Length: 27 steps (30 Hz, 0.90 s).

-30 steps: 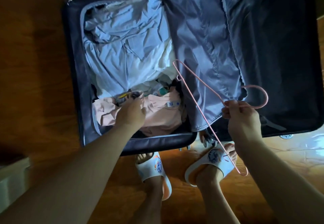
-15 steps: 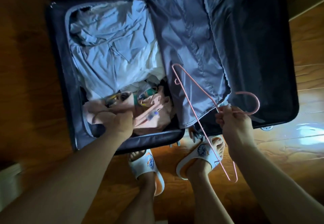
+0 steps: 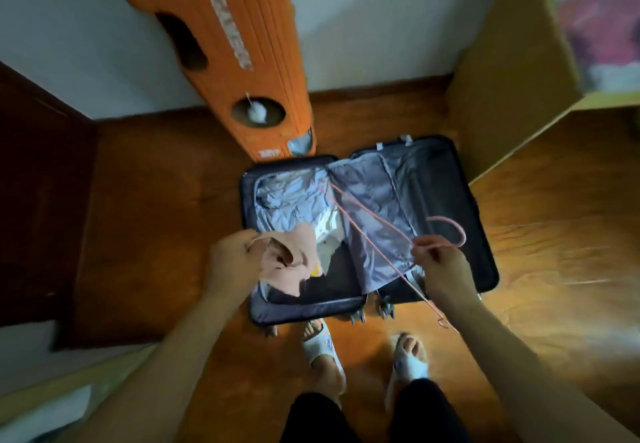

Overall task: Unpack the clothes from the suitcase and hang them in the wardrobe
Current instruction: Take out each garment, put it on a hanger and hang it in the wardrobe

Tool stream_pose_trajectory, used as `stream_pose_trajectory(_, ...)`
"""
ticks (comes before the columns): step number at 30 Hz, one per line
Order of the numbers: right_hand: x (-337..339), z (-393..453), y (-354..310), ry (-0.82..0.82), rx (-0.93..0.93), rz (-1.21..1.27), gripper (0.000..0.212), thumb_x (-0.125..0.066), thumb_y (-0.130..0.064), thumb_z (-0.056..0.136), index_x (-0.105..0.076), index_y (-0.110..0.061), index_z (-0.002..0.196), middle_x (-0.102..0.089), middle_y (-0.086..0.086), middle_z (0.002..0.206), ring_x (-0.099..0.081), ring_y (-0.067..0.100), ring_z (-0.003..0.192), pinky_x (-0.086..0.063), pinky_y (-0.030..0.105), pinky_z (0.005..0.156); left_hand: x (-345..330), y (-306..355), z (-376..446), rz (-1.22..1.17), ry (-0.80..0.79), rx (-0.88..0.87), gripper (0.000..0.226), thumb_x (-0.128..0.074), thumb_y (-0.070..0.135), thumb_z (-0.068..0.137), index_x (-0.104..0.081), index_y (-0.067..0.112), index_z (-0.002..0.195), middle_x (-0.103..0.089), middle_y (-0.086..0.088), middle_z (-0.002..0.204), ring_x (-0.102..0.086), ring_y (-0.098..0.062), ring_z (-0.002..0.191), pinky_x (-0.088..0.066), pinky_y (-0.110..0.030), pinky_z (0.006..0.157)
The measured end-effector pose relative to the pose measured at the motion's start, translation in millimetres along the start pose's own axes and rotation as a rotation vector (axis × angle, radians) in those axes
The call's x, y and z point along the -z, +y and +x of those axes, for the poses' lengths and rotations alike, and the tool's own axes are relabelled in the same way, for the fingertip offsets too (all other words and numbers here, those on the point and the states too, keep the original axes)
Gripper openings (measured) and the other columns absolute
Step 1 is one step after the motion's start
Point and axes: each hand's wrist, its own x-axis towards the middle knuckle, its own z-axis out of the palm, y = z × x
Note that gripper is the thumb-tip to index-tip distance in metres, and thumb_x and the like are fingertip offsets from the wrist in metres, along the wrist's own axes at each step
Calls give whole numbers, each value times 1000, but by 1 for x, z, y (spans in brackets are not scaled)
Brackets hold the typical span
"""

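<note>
Left hand [image 3: 231,258] is curled tight around a bunched peach garment [image 3: 294,262], holding it lifted above the near left corner of the open suitcase [image 3: 481,234]; the cloth hangs down crumpled from the fist, its lower edge over the suitcase's left half. Right hand [image 3: 441,269] pinches a pink wire hanger [image 3: 374,234] at the neck below the hook, fingers closed on the wire; the hook curves up to the right of the hand, one hanger arm runs away toward the suitcase's middle, the other end passes below the wrist toward the floor. The two hands are well apart, garment and hanger not touching. The suitcase lies flat and open on the wooden floor [image 3: 554,286]: left half holds crumpled pale blue clothes [image 3: 291,196], a grey lining flap [image 3: 367,207] lies folded over the middle, right half shows dark lining. Suitcase wheels sit at the near edge. Just in front stand two feet in white slippers [image 3: 320,345]. Behind the suitcase an orange upright object [image 3: 249,44] with cut-out holes leans against the white wall; printing on it is too blurred to read. A tan cardboard box [image 3: 502,79] stands to the right. Dark wooden panel at far left.
</note>
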Motion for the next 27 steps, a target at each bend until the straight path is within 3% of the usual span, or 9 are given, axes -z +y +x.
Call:
stream_pose_trajectory(4,66,-37,-70,-33,179,129,17,-54,-17,100,-69,-20,92,-69,7,84,-62,21,78,-43,22,57,87,99,-39,-77,46,-60,16,-66,18,94,-72,6,84,-70,-13,81,-60,-20,74,-45,-30,64)
stream_pose_trajectory(7,120,-57,-123,-49,244,388,29,-46,-22,105,-71,-17,93,-67,7,82,-57,16,72,-44,26,63,133,165,-75,-68,46,-127,23,-67,25,90,-71,3,87,-70,-20,88,-56,-14,70,-42,-28,64)
stream_pose_trajectory(11,181,-89,-203,-347,263,1246,26,-44,-10,101,-66,-7,88,-54,2,71,-46,10,62,-36,19,59,182,249,-127,-348,70,-99,15,-63,3,90,-78,7,91,-77,-15,96,-70,-22,85,-53,-32,78)
stream_pose_trajectory(13,207,-119,-234,-522,334,1436,24,-42,-13,102,-63,-7,92,-49,0,70,-43,9,60,-35,19,59,201,284,-151,-443,104,-110,16,-57,-9,90,-72,-7,96,-70,-24,93,-65,-28,84,-51,-32,71)
stream_pose_trajectory(16,235,-160,-264,-649,496,1543,24,-40,-15,102,-61,-9,93,-50,-1,72,-43,9,62,-35,21,62,222,326,-183,-221,183,-219,14,-58,-2,94,-71,-3,100,-68,-16,87,-63,-19,78,-48,-27,61)
stream_pose_trajectory(19,253,-189,-282,-642,604,1556,19,-43,-14,101,-60,-9,94,-50,0,73,-44,9,64,-33,22,64,228,352,-205,-47,243,-259,11,-64,5,93,-74,2,94,-73,-15,109,-63,-19,87,-46,-24,57)
stream_pose_trajectory(21,262,-201,-289,-637,662,1563,17,-45,-13,100,-60,-8,95,-50,0,74,-45,9,65,-32,22,66,223,361,-216,-67,268,-261,8,-66,1,91,-72,2,94,-71,-21,112,-67,-29,91,-48,-32,60)
stream_pose_trajectory(25,275,-209,-295,-648,714,1603,15,-48,-13,97,-61,-8,93,-51,1,74,-45,10,66,-31,24,68,209,365,-222,-333,154,-132,13,-67,-1,90,-66,9,81,-69,-14,82,-65,-18,55,-50,-23,51)
stream_pose_trajectory(27,276,-205,-296,-654,721,1599,12,-50,-12,95,-61,-7,92,-51,1,75,-45,10,66,-30,24,67,205,366,-221,-426,113,-95,3,-68,2,88,-70,2,91,-71,-16,82,-68,-23,59,-56,-28,58)
